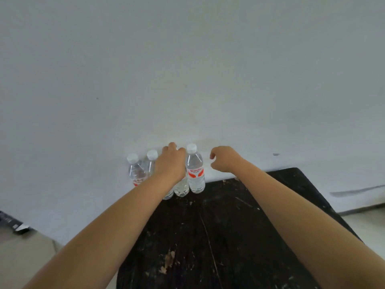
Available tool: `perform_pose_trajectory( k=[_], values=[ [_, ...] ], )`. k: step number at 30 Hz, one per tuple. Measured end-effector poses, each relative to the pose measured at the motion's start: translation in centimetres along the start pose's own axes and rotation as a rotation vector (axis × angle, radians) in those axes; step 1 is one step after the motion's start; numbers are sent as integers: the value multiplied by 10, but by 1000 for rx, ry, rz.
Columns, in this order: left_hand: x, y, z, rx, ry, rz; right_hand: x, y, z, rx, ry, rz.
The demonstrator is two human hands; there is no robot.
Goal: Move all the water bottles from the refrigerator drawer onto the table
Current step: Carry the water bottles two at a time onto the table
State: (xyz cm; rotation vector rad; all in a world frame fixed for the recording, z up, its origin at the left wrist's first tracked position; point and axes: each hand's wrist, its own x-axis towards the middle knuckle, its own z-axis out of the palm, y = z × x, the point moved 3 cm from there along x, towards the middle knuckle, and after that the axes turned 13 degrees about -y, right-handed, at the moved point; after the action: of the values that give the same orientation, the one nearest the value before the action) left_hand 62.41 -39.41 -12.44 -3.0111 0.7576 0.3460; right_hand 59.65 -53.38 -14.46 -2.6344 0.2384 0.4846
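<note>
Here, water bottles [195, 170] stand upright in a row at the far edge of the dark surface [218, 226], against the wall. The left hand [171, 161] grips the top of one bottle mid-row. The right hand [224, 158] hovers just right of the row, loosely curled, holding nothing.

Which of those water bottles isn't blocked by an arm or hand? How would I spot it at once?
Find the black table against the white wall; a row of clear bottles stands along its far edge. Take the bottle at the right end, just right of the left hand. Alone in the row, it shows whole, white cap to base, its red label in plain view.
</note>
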Motion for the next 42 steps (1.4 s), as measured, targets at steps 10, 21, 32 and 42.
perform_pose_trajectory(
  k=[10,21,32,42],
  values=[
    [-127,182,-47,169,107,372,-248,78,-61,-198,330,213],
    [-361,515,-48,238,167,1023,-661,259,-40,-61,638,805],
    [-663,791,30,271,110,1459,-1049,374,70,73,670,1254],
    [-818,981,113,373,-39,1669,-1259,467,166,288,717,1502]
  ],
)
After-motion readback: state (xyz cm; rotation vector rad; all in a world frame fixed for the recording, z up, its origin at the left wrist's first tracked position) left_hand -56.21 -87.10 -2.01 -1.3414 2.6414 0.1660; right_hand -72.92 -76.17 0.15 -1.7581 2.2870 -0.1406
